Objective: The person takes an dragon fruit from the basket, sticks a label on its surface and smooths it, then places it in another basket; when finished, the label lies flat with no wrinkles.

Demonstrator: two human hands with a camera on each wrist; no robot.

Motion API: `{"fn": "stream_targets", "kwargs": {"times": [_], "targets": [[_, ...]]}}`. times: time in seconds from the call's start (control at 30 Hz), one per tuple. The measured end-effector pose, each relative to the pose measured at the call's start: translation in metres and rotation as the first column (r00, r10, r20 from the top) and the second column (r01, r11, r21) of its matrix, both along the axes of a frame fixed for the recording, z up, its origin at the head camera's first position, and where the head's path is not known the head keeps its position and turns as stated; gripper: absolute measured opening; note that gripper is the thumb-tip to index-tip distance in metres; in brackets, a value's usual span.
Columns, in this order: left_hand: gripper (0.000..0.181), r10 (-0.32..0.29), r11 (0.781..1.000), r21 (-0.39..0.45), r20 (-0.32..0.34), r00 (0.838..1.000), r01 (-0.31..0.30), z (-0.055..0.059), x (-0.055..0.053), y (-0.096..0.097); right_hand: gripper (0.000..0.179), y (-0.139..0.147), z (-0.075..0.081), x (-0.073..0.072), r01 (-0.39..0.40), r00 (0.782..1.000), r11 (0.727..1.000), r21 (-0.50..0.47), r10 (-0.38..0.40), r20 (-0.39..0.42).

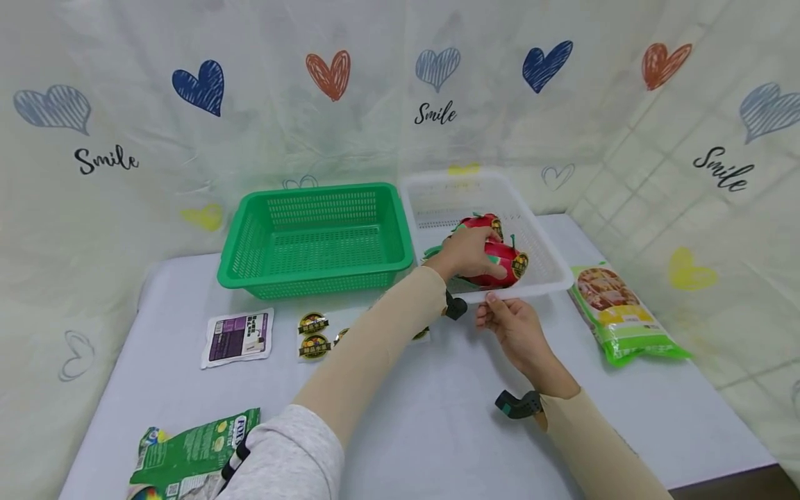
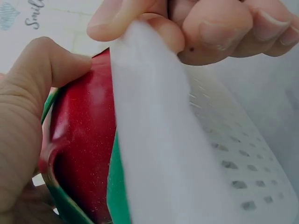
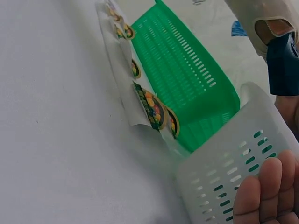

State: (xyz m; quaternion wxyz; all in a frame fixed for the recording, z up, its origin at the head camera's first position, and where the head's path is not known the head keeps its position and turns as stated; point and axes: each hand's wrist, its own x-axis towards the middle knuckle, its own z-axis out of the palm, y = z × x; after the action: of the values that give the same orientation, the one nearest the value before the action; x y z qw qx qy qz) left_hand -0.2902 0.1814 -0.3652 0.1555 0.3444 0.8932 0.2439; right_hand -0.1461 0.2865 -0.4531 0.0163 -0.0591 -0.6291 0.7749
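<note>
A white plastic basket (image 1: 550, 267) holds two shiny red packages, one behind the other, with green parts and round black-and-gold stickers. My left hand (image 1: 469, 251) reaches in over the near rim and grips the front red package (image 1: 509, 258); its thumb (image 2: 70, 67) lies on the red surface in the left wrist view. Behind it sits the other red package (image 1: 478, 221), partly covered by the hand. At the near rim, my right hand (image 1: 515, 333) pinches the basket edge between thumb and forefinger. Its other fingers (image 3: 271, 191) show beside the slotted wall in the right wrist view.
A green basket (image 1: 325, 274) stands left of the white one. Before it lie a sheet of round stickers (image 1: 314, 337) and a purple-and-white packet (image 1: 239, 337). Green bags lie at the front left (image 1: 194, 451) and right (image 1: 625, 316). A heart-printed cloth hangs behind.
</note>
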Motion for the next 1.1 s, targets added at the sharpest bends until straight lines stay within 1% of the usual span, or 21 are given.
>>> {"fn": "stream_targets", "kwargs": {"times": [0.2,0.27,0.43,0.53,0.6,0.77,0.9,1.03,1.1], "targets": [[0.065,0.008,1.0,0.029,0.066,0.998,-0.01,0.0,-0.002,-0.003,0.027,-0.004,0.003,-0.002,-0.014,1.0,1.0,0.004,0.014,-0.014],[0.066,0.001,0.999,0.033,0.086,0.996,-0.004,0.0,-0.003,-0.003,0.026,-0.005,0.004,-0.003,-0.01,1.0,1.0,0.005,0.01,-0.013],[0.072,-0.019,1.0,0.003,0.133,0.991,0.018,-0.005,-0.002,-0.002,0.025,-0.007,0.005,-0.003,-0.002,1.0,1.0,0.003,0.002,-0.006],[0.075,-0.011,1.0,-0.027,0.15,0.989,0.015,-0.009,-0.001,-0.002,0.026,-0.008,0.005,-0.004,-0.008,1.0,1.0,0.001,0.008,0.003],[0.076,-0.016,0.998,-0.05,0.135,0.991,0.023,-0.012,-0.001,-0.002,0.026,-0.009,0.004,-0.005,-0.011,1.0,1.0,-0.001,0.011,0.005],[0.078,-0.042,0.994,-0.094,0.065,0.997,0.048,-0.017,-0.003,-0.004,0.024,-0.011,0.002,-0.007,-0.007,1.0,1.0,0.004,0.007,0.006],[0.075,-0.057,0.991,-0.123,-0.013,0.998,0.055,-0.015,-0.002,-0.004,0.025,-0.01,0.002,-0.006,0.002,1.0,1.0,0.003,-0.002,0.007],[0.066,-0.076,0.987,-0.152,-0.093,0.993,0.062,-0.011,0.002,-0.006,0.025,-0.007,0.002,-0.002,0.018,1.0,1.0,-0.002,-0.018,0.009],[0.061,-0.069,0.984,-0.172,-0.131,0.989,0.046,-0.011,0.004,-0.008,0.025,-0.005,0.002,0.0,0.024,1.0,1.0,0.003,-0.024,0.017]]}}
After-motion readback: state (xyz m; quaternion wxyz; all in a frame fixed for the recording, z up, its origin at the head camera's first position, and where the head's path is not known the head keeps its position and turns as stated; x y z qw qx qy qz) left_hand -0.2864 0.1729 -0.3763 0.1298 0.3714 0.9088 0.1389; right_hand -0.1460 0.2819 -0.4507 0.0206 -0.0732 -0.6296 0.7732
